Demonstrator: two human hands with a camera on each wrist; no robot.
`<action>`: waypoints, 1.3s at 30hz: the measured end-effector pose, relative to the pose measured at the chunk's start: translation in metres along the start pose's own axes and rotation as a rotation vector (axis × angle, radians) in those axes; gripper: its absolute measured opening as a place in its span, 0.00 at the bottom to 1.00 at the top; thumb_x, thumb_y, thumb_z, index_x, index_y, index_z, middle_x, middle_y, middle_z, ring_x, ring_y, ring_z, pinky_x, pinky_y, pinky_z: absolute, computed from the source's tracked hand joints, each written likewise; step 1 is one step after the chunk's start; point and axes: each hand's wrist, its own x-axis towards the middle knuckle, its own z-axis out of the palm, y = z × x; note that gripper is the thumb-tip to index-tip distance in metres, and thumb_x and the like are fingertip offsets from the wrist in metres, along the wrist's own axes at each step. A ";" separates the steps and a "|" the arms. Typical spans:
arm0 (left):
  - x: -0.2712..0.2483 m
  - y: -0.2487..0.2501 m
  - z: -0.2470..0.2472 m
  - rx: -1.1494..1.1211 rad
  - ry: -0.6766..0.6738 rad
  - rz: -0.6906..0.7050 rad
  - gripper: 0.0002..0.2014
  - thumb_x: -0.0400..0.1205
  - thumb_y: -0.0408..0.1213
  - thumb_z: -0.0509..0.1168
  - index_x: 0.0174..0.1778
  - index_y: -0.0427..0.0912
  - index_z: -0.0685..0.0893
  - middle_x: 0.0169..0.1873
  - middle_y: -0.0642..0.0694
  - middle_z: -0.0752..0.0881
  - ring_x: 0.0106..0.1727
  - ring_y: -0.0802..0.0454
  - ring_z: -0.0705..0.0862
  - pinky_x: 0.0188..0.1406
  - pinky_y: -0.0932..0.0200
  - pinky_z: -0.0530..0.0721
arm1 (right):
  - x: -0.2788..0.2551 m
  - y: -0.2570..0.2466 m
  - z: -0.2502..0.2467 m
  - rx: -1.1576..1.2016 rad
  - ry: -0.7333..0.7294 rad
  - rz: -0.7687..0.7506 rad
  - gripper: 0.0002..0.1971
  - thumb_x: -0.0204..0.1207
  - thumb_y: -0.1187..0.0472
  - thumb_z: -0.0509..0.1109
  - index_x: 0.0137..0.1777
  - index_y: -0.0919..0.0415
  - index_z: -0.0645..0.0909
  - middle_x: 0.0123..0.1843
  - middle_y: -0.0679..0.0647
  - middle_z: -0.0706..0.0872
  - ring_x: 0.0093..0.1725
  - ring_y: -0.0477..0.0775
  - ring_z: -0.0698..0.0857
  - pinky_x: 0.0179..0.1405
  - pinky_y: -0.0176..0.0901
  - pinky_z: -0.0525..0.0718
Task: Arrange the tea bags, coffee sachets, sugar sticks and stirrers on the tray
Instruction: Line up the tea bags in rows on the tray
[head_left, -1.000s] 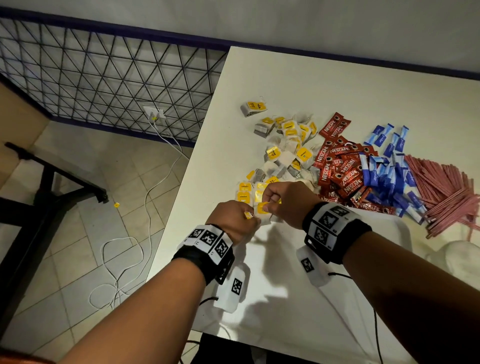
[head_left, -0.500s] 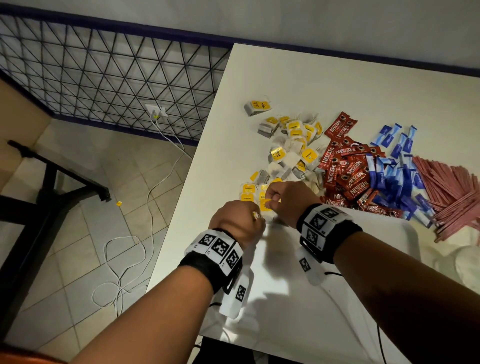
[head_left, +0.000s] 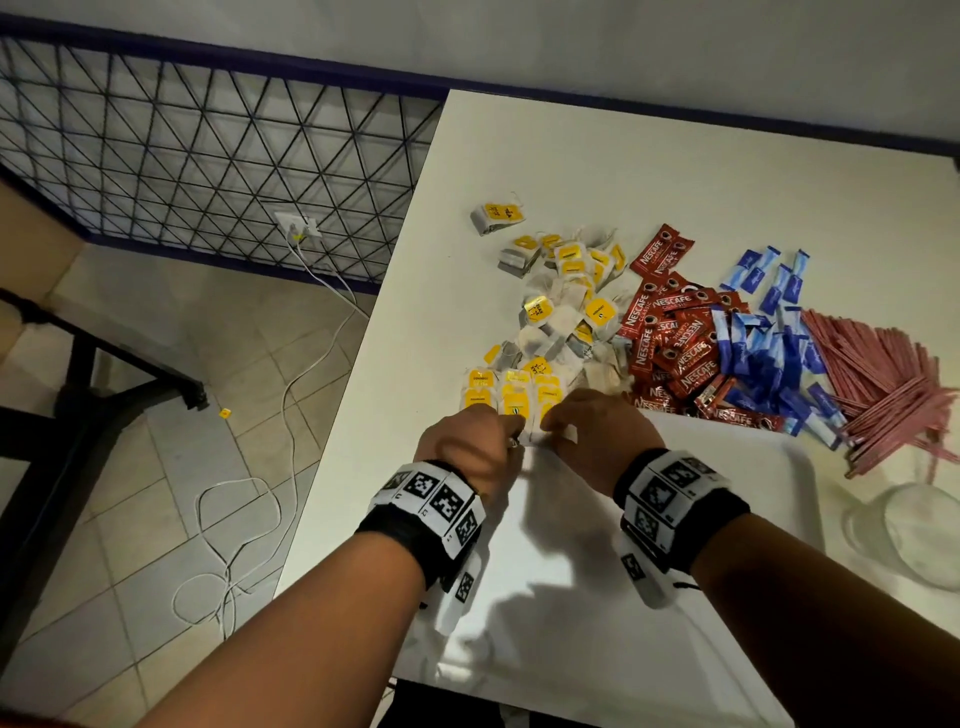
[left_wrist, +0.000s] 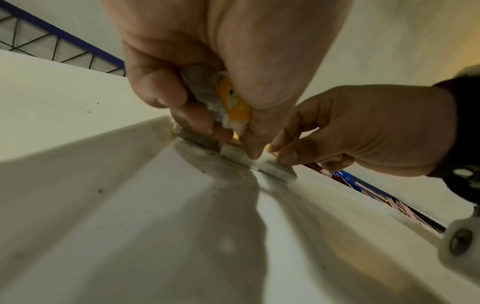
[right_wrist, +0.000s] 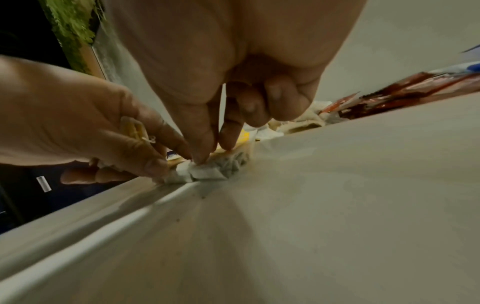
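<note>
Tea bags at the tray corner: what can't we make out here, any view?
- Row count: in the head view the left hand and right hand cover the near end of the tea bags.
- Left hand's held tea bags: left wrist view, fingers wrap them; number unclear.
- Tag print: too small and blurred everywhere.
- Stirrers: head view, cut off by the right edge.
- Tray: forearms hide much of it.

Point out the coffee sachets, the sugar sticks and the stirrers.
coffee sachets (head_left: 675, 340), head view, middle of the red pile.
sugar sticks (head_left: 769, 353), head view, middle of the blue pile.
stirrers (head_left: 883, 379), head view, middle of the pink bundle.
</note>
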 end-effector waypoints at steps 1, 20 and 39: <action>-0.002 -0.001 -0.003 -0.075 0.024 -0.020 0.10 0.81 0.49 0.60 0.54 0.55 0.83 0.51 0.47 0.84 0.54 0.44 0.84 0.47 0.58 0.79 | 0.000 0.000 -0.001 0.018 0.019 -0.007 0.07 0.74 0.54 0.73 0.50 0.50 0.88 0.54 0.50 0.85 0.53 0.55 0.85 0.52 0.50 0.83; -0.024 -0.005 -0.038 -1.947 -0.152 -0.481 0.44 0.80 0.70 0.37 0.55 0.33 0.82 0.38 0.37 0.90 0.33 0.45 0.90 0.30 0.53 0.90 | 0.017 -0.055 -0.012 0.124 0.175 -0.408 0.12 0.67 0.59 0.75 0.51 0.54 0.89 0.48 0.52 0.84 0.44 0.54 0.85 0.39 0.47 0.85; -0.034 -0.046 -0.004 -1.127 0.001 -0.372 0.14 0.73 0.41 0.78 0.22 0.50 0.83 0.17 0.52 0.72 0.20 0.51 0.66 0.20 0.64 0.65 | 0.026 -0.061 -0.013 0.339 -0.106 -0.100 0.04 0.75 0.60 0.73 0.48 0.58 0.87 0.40 0.49 0.85 0.42 0.46 0.81 0.37 0.22 0.72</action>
